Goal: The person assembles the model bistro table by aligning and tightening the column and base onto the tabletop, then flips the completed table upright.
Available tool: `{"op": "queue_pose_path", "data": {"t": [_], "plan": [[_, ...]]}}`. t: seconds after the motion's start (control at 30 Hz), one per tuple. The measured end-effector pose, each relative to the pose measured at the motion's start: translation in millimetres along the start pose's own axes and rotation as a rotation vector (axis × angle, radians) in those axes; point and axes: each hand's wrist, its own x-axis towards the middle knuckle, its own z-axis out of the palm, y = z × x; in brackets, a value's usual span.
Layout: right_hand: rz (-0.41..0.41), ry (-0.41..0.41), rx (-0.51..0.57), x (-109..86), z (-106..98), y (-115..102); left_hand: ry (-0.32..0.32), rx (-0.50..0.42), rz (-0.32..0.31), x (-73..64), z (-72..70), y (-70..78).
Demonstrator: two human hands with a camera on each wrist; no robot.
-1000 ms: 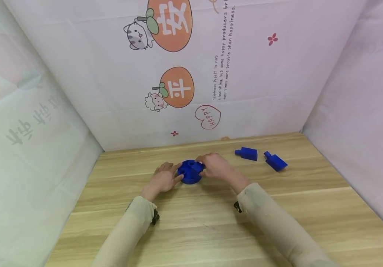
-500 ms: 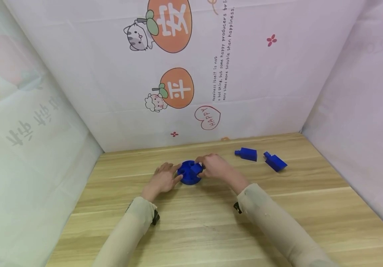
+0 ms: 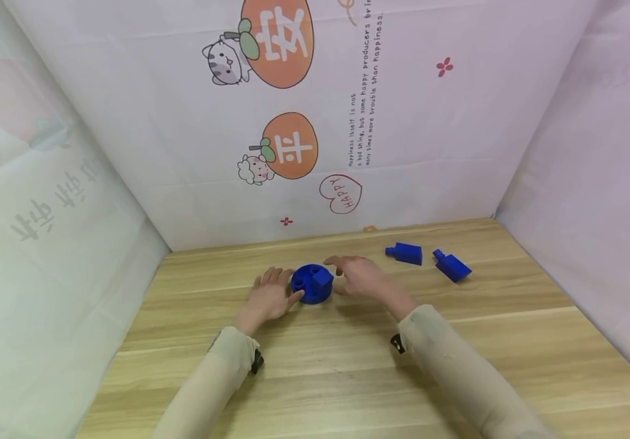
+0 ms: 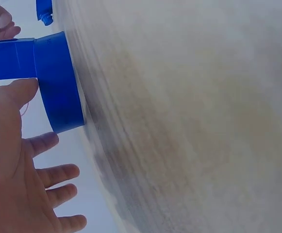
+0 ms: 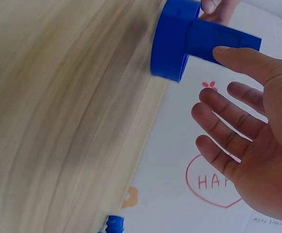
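Observation:
A round blue base (image 3: 315, 297) with sockets stands on the wooden table, and a blue rectangular block (image 3: 323, 277) rises upright from its right side. At the base's left, my left hand (image 3: 267, 299) steadies it with fingers extended. The left wrist view shows thumb and index finger right at the rim of the base (image 4: 60, 92). My right hand (image 3: 363, 278) is just right of the block, its fingers spread. From the right wrist, the thumb overlaps the block (image 5: 213, 36), while the other fingers hold nothing.
Two more blue blocks lie on the table at the back right, one block (image 3: 408, 253) left of the other block (image 3: 454, 267); each has a narrow ridged neck. A printed white cloth (image 3: 402, 183) hangs behind the table (image 3: 315, 378), with cloth at both sides too.
My right hand has let go of the upright block and drawn back slightly to the right. The block stays standing in the base. My left hand has barely moved.

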Motion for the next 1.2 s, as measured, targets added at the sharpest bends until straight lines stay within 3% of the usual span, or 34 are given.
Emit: {"op": "queue_pose_path", "data": {"t": [0.4, 0.83, 1.03, 1.2], "plan": [[0.050, 0.000, -0.006, -12.1, -1, 28, -0.019, -0.040, 0.013, -0.7, 0.6, 1.0], [0.088, -0.013, 0.026, -24.0, -7, 49, -0.044, -0.049, -0.026, -1.5, 0.3, 2.2], [0.095, 0.024, 0.003, -33.3, -13, 58, -0.042, -0.061, -0.070, -2.5, 0.9, 5.2], [0.128, 0.032, -0.016, -37.3, -18, 66, -0.046, -0.057, -0.063, -1.9, 0.4, 6.2]]}}
